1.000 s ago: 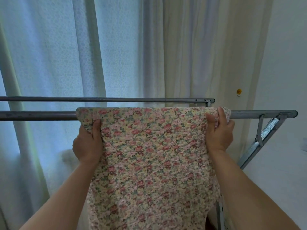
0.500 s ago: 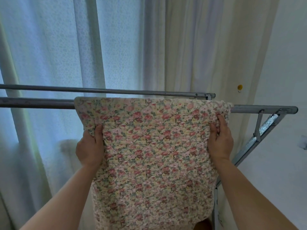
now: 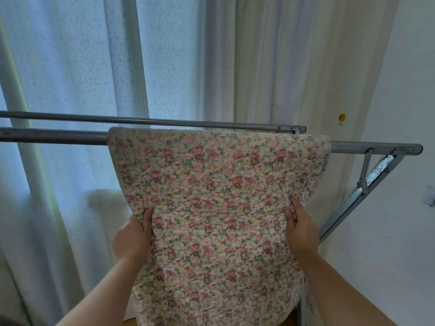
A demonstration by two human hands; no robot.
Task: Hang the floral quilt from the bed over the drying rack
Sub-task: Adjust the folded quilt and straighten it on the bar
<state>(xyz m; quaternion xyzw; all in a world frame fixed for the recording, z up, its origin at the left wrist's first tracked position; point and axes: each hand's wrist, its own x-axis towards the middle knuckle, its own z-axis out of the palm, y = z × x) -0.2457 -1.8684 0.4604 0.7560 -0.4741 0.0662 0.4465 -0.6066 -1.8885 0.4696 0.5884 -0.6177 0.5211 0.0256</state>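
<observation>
With quilt (image 3: 219, 196) draped over the near bar (image 3: 51, 136) of the rack (image 3: 376, 147), left hand (image 3: 133, 236) and right hand (image 3: 300, 228) pinching its side edges below the bar, risk of sliding off if pulled unevenly.

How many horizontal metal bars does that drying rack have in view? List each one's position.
2. The near bar carries the floral quilt; the far bar runs bare behind it, toward the curtain. Others may lie out of frame.
</observation>
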